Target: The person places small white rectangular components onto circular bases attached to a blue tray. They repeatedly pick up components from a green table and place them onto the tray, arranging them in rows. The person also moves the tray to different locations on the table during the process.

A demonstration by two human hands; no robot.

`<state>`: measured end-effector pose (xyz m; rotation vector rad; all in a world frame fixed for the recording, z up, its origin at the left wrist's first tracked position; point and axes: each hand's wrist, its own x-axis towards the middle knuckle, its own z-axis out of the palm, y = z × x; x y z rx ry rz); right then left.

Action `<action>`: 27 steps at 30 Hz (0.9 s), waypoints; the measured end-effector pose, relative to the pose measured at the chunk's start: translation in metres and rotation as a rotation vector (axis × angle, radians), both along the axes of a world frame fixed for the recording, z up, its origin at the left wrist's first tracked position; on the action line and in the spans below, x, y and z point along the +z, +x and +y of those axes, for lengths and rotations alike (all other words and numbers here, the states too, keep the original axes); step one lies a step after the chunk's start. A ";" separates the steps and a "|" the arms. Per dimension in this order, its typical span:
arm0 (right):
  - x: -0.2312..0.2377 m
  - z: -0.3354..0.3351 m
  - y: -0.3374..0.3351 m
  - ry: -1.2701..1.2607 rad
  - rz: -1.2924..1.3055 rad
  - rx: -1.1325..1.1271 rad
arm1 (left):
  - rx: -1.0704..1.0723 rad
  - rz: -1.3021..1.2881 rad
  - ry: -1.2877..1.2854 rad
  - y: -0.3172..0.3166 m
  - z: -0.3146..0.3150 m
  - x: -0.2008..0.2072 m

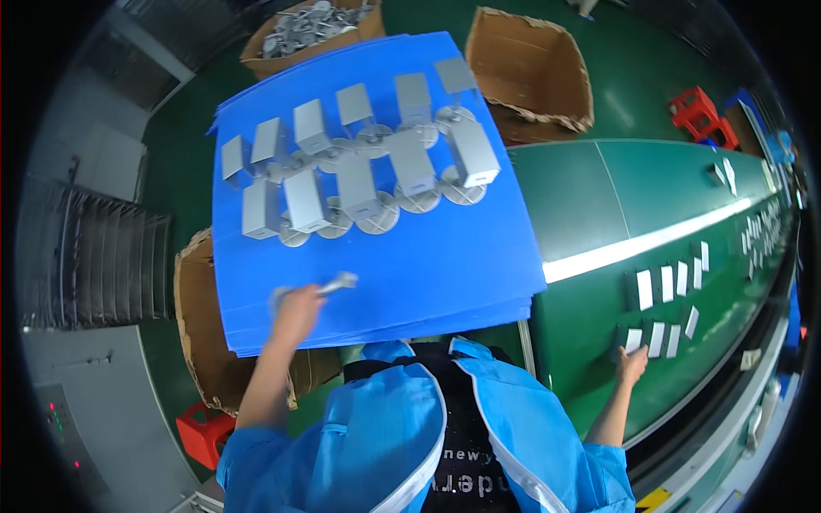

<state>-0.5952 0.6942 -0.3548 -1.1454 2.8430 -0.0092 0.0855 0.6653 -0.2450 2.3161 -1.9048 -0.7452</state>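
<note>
My left hand (297, 315) is closed over the near left part of the blue sheet stack (428, 282). It grips a light grey stand (341, 282), whose stem sticks out to the right; a blurred round part shows left of the fingers. Out to the right, my right hand (633, 366) has its fingers around a small white-faced box (633, 341) on the green conveyor belt (573, 342). Beyond my left hand, two rows of silver-grey boxes (357, 184) stand on the blue sheets, most with a round disc base (379, 214) beside or under them.
More white-faced boxes (667, 284) stand in rows on the belt. Beyond the sheets are a carton of grey stands (312, 27) and an open carton (530, 68). Another carton (198, 325) sits at the left, near a red stool (203, 434). A grey cabinet (111, 410) stands far left.
</note>
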 end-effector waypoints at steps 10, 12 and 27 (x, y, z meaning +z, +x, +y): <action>0.107 -0.118 0.237 -0.369 -0.318 0.754 | 0.340 0.202 -0.555 0.115 -0.038 -0.075; 0.135 -0.125 0.317 -0.284 -0.490 0.930 | 0.388 0.453 -0.530 0.118 -0.068 -0.098; 0.142 -0.074 0.565 0.172 -1.073 1.371 | 0.183 -0.047 -0.910 0.034 0.055 -0.078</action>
